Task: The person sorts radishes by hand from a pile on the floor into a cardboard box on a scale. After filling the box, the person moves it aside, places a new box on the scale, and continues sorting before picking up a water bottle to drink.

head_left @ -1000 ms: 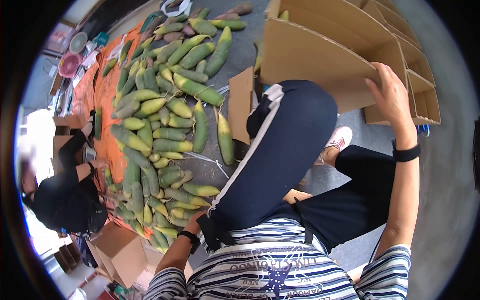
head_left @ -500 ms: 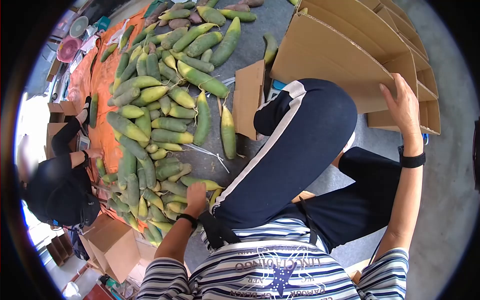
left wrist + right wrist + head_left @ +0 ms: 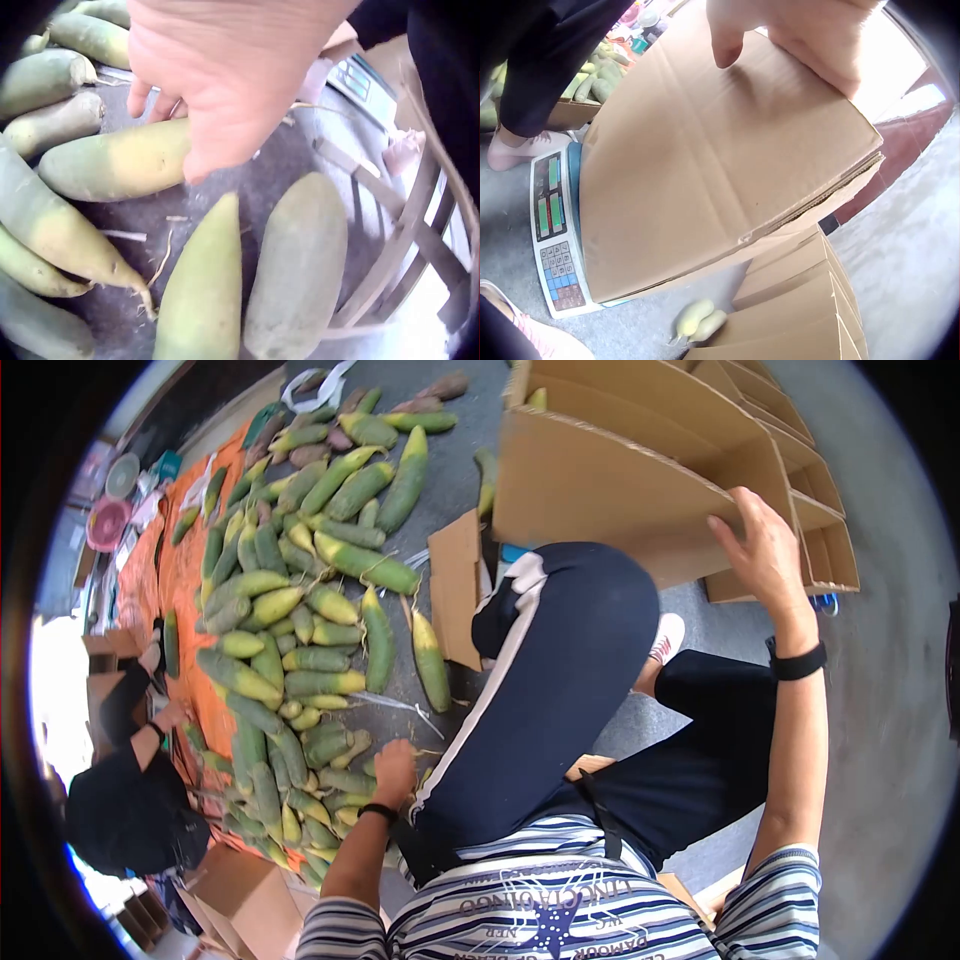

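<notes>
My left hand [image 3: 395,770] reaches down beside my thigh to the edge of the radish heap. In the left wrist view, its thumb and fingers grip one end of a green radish [image 3: 112,161] lying among others on the dark floor. Two more radishes, one a pale green radish [image 3: 202,289], lie just below that hand. My right hand [image 3: 765,550] holds the top edge of a tall cardboard box [image 3: 610,500], thumb pressed on its outer face. A digital scale [image 3: 553,225] sits under the box in the right wrist view.
The large radish heap [image 3: 265,660] spreads over an orange sheet [image 3: 190,580] and the floor. Open cardboard boxes [image 3: 825,545] stand beyond the held box. A cardboard flap [image 3: 455,585] rises by my knee. Another person [image 3: 130,800] crouches on the left. Two pale radishes [image 3: 697,321] lie near the scale.
My left hand has moved from beside my hip forward to the radishes and taken hold of one. The right hand has stayed on the box edge; the head view has shifted.
</notes>
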The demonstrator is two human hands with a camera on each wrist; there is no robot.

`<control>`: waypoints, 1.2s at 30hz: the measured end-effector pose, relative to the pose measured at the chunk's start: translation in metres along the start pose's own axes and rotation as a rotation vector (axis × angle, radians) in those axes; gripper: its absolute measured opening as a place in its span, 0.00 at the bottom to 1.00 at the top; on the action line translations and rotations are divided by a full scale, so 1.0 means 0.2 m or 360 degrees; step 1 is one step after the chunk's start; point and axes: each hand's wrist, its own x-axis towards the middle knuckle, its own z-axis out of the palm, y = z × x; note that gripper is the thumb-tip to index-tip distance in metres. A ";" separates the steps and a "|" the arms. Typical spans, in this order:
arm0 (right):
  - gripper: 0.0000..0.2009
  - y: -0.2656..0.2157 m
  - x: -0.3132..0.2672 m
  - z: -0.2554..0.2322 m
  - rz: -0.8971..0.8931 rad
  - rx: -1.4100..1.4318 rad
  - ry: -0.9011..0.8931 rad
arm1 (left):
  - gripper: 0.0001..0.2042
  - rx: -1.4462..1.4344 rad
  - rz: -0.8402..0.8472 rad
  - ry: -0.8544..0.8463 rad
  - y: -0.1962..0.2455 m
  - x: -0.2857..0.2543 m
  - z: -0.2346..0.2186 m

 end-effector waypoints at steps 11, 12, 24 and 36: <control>0.13 0.00 -0.03 -0.04 -0.0005 0.0072 -0.0061 | 0.24 -0.1752 0.0150 0.1319 0.29 0.23 -1.45; 0.13 -0.01 -0.03 -0.04 0.0011 0.0068 -0.0067 | 0.23 -0.1693 0.0269 0.1496 0.38 0.24 -1.62; 0.17 0.00 -0.05 -0.05 0.0032 0.0122 -0.0164 | 0.16 -0.0455 0.1361 0.1698 1.45 0.63 -2.30; 0.15 0.01 -0.06 -0.04 -0.0012 0.0163 -0.0088 | 0.11 -0.0266 0.0678 0.0685 0.40 0.35 -1.01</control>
